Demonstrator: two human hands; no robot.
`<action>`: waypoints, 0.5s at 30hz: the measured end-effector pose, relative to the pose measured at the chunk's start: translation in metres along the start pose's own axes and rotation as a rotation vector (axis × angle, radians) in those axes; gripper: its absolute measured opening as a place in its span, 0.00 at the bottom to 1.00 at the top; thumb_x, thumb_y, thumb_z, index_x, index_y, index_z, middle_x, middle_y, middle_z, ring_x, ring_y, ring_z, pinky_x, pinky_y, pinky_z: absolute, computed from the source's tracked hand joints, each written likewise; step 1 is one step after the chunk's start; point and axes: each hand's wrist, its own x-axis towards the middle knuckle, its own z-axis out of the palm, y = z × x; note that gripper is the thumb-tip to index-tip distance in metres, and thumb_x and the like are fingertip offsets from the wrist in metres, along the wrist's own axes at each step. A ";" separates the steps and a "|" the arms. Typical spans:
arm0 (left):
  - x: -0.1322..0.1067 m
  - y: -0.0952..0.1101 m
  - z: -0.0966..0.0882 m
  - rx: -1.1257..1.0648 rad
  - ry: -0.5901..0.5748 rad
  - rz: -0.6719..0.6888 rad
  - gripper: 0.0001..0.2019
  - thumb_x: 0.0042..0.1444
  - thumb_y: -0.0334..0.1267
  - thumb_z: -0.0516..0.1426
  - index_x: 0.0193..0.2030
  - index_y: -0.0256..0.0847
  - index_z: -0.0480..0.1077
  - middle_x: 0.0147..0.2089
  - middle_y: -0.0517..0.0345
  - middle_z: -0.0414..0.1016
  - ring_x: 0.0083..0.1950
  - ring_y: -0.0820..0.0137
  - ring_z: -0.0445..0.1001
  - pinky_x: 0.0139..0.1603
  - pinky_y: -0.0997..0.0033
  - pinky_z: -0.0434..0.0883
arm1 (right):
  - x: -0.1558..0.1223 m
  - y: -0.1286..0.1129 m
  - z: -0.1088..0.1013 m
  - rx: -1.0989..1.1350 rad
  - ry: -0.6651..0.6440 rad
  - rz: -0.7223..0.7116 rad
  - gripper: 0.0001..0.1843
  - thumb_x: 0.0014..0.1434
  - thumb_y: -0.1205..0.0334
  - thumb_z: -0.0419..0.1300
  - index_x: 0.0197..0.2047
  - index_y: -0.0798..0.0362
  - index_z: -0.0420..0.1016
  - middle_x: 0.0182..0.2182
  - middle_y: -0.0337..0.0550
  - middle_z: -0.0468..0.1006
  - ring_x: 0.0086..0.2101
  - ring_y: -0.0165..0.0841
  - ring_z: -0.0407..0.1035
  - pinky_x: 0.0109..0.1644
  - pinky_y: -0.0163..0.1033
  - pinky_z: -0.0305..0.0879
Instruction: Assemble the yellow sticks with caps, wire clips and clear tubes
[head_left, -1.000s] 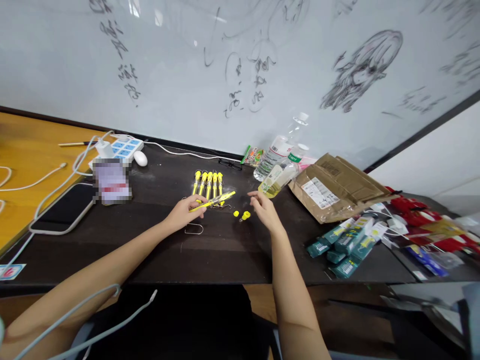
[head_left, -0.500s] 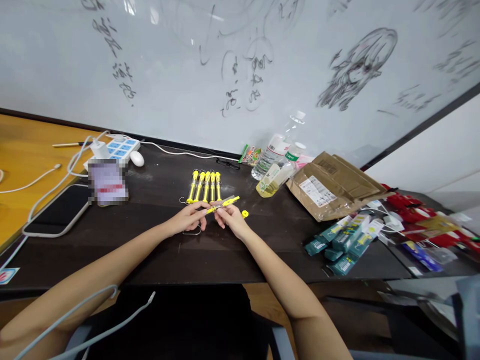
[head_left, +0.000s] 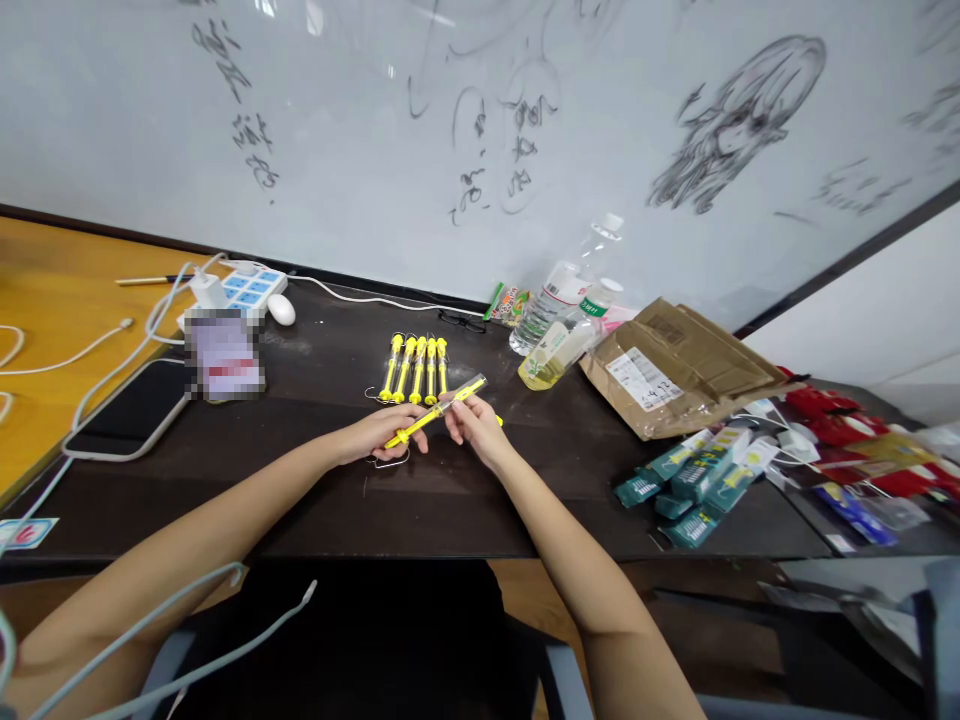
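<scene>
A partly assembled yellow spring scale [head_left: 429,415] slants up to the right between my hands, its yellow inner piece within a clear tube. My left hand [head_left: 373,436] is closed around the lower end, near a yellow collar. With thumb and fingers, my right hand [head_left: 477,428] pinches the clear tube toward the upper end. Just below my left hand, a wire hook [head_left: 390,461] lies on the table. A small yellow cap [head_left: 500,421] shows at the edge of my right hand, mostly hidden. Beyond my hands, several similar yellow spring scales [head_left: 417,368] lie in a row.
Two bottles [head_left: 559,350] lean beside a cardboard package [head_left: 675,365] at the right. In front of it lie several green boxes [head_left: 701,480]. To the left are a phone [head_left: 124,415], a power strip [head_left: 251,290], a white mouse [head_left: 281,309] and cables. A whiteboard [head_left: 360,150] stands behind.
My hands have drawn slightly apart, my left hand now at the spring scale's lower end. More of the yellow piece and clear tube shows between them. The view has shifted a little.
</scene>
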 end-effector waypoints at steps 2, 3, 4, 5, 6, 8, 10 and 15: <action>-0.001 0.000 0.000 0.004 -0.009 0.003 0.16 0.61 0.42 0.51 0.51 0.36 0.61 0.33 0.51 0.75 0.14 0.83 0.54 0.12 0.82 0.45 | 0.000 -0.002 -0.001 0.006 0.016 0.000 0.18 0.55 0.50 0.62 0.42 0.55 0.73 0.21 0.33 0.67 0.16 0.21 0.57 0.17 0.29 0.52; -0.001 0.000 0.000 0.009 -0.009 0.005 0.16 0.61 0.44 0.52 0.52 0.36 0.61 0.33 0.51 0.75 0.14 0.83 0.54 0.12 0.82 0.45 | 0.000 -0.003 -0.001 0.008 0.024 -0.003 0.18 0.55 0.49 0.62 0.42 0.55 0.73 0.21 0.33 0.67 0.16 0.21 0.57 0.17 0.29 0.52; -0.001 0.000 0.001 0.014 -0.010 0.006 0.17 0.61 0.45 0.52 0.52 0.35 0.61 0.33 0.51 0.75 0.14 0.84 0.54 0.12 0.82 0.45 | 0.000 -0.004 -0.002 0.012 0.031 -0.008 0.18 0.55 0.49 0.62 0.41 0.55 0.73 0.21 0.33 0.67 0.16 0.21 0.57 0.17 0.29 0.52; -0.001 0.000 0.001 0.018 -0.014 0.004 0.18 0.61 0.46 0.52 0.52 0.35 0.61 0.33 0.51 0.75 0.14 0.84 0.53 0.12 0.82 0.45 | 0.000 -0.005 -0.003 0.017 0.038 -0.016 0.18 0.55 0.50 0.62 0.41 0.55 0.73 0.20 0.33 0.67 0.16 0.21 0.57 0.17 0.29 0.52; -0.002 0.000 0.002 0.020 -0.019 -0.002 0.19 0.61 0.46 0.52 0.52 0.35 0.61 0.32 0.52 0.74 0.14 0.84 0.53 0.12 0.83 0.45 | 0.000 -0.007 -0.003 0.022 0.043 -0.024 0.18 0.54 0.50 0.62 0.41 0.55 0.73 0.20 0.32 0.67 0.16 0.21 0.57 0.17 0.29 0.51; -0.002 0.001 0.003 0.018 -0.017 -0.019 0.18 0.61 0.44 0.52 0.53 0.35 0.61 0.29 0.54 0.73 0.14 0.84 0.52 0.12 0.83 0.43 | 0.000 -0.008 -0.004 0.030 0.049 -0.036 0.18 0.54 0.50 0.62 0.40 0.55 0.72 0.20 0.32 0.67 0.16 0.21 0.57 0.17 0.29 0.51; -0.001 0.001 0.002 0.000 0.027 -0.030 0.16 0.60 0.41 0.52 0.52 0.36 0.61 0.28 0.56 0.72 0.14 0.84 0.50 0.12 0.83 0.42 | 0.000 -0.009 -0.004 0.036 0.050 -0.034 0.18 0.54 0.50 0.62 0.41 0.55 0.72 0.20 0.32 0.67 0.16 0.21 0.57 0.17 0.28 0.52; 0.006 -0.003 -0.005 0.004 0.249 -0.001 0.16 0.54 0.35 0.52 0.50 0.39 0.65 0.34 0.57 0.71 0.16 0.86 0.50 0.13 0.84 0.43 | 0.000 -0.003 -0.002 0.029 -0.005 0.022 0.19 0.53 0.51 0.63 0.44 0.55 0.72 0.23 0.34 0.71 0.17 0.21 0.60 0.17 0.28 0.56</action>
